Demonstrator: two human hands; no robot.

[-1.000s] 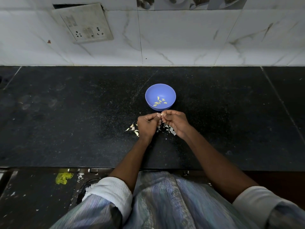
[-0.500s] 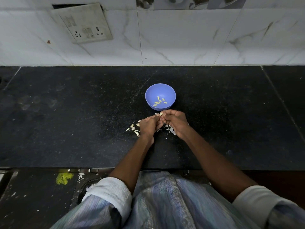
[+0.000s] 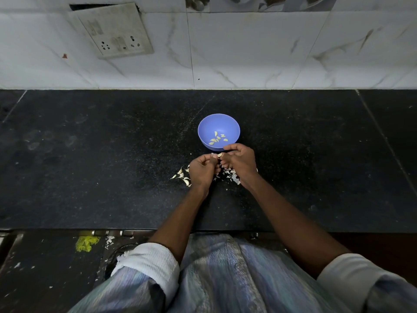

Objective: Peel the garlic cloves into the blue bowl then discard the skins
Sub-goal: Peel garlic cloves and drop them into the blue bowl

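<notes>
While both hands have drifted toward the blue bowl (image 3: 218, 129), left hand (image 3: 203, 169) and right hand (image 3: 240, 162) together pinch a garlic clove (image 3: 219, 155), apparently nearly peeled; drop likely follows.

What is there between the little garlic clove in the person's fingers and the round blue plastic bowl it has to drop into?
Nothing visible. The pale garlic clove is pinched between the left hand and the right hand, just short of the round blue plastic bowl's near rim. The bowl is open on top, holding only a few peeled cloves.
</notes>
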